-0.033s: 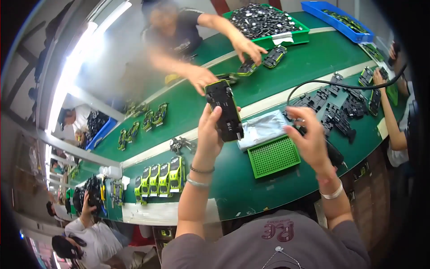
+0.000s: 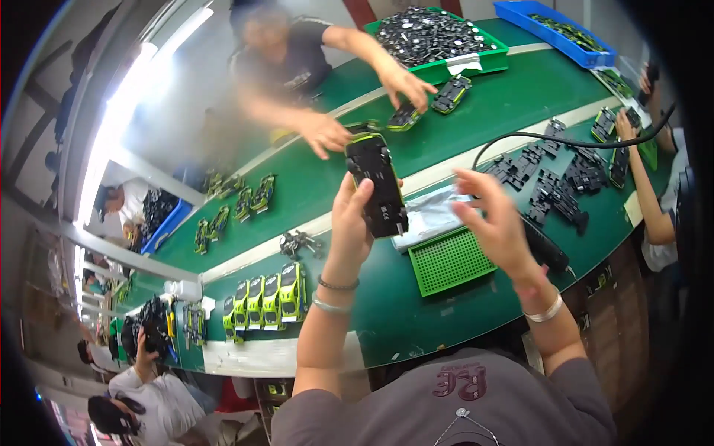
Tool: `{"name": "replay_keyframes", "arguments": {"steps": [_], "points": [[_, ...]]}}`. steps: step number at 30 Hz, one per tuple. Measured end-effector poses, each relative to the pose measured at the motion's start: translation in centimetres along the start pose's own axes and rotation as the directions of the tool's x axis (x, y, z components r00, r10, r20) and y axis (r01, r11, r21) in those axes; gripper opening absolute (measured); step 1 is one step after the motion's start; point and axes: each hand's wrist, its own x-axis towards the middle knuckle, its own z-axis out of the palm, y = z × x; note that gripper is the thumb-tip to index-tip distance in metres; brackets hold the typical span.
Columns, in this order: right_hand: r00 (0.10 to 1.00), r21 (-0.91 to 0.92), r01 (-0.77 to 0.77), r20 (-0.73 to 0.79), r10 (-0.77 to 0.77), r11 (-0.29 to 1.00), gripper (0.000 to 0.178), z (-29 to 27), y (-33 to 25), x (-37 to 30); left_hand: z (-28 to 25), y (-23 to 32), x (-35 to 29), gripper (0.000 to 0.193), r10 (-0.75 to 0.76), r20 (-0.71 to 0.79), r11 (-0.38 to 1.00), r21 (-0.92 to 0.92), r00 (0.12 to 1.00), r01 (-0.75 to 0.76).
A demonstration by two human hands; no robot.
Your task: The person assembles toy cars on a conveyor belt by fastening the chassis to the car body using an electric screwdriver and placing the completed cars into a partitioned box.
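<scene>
My left hand (image 2: 352, 215) grips a toy car (image 2: 379, 186) and holds it up over the bench, its black underside toward me and a thin yellow-green rim of body at the top end. My right hand (image 2: 492, 219) is open and holds nothing, slightly blurred, fingers apart and pointing toward the car. Below and behind it lie a plastic bag (image 2: 425, 215) and a green perforated basket (image 2: 450, 262). A black electric screwdriver (image 2: 547, 247) rests beside my right wrist.
Finished-looking toy cars (image 2: 271, 293) stand in a row at left. Black chassis parts (image 2: 554, 197) lie at right beneath a black cable (image 2: 573, 139). Across the belt (image 2: 513, 97), a co-worker's hands (image 2: 405, 85) handle cars near a green crate (image 2: 476, 65); another person's arm reaches in at right.
My right hand has shifted left, closer to the toy car. The car has tilted slightly and sits a little lower in view. The co-worker's near hand has moved slightly left.
</scene>
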Motion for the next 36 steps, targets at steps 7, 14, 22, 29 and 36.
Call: {"name": "replay_keyframes", "arguments": {"steps": [7,14,22,29,36], "points": [[0.949,0.625,-0.288,0.286,0.13,0.725,0.04,5.1,2.7,2.1,2.8,-3.2,-1.1,0.032,0.096,0.011,0.984,0.148,0.995,-0.097],[0.958,0.647,-0.287,0.186,0.219,0.706,0.031,5.5,3.6,1.1,2.3,-4.5,-0.7,0.03,0.113,0.022,0.962,0.249,0.993,-0.115],[0.998,0.16,0.007,-0.068,0.004,0.987,0.049,4.5,3.4,1.9,2.0,-4.8,-0.2,0.033,-0.022,-0.019,0.999,0.038,1.0,0.023],[0.776,-0.355,0.583,-0.025,-0.631,0.731,0.041,1.5,4.8,1.0,2.0,-3.5,-0.3,0.032,-0.054,-0.057,0.999,0.001,0.997,0.055],[0.855,-0.176,0.513,0.023,-0.518,0.84,0.053,1.8,3.9,1.1,2.1,-2.9,-0.4,0.033,-0.086,-0.07,0.996,0.005,0.994,0.086]]}}
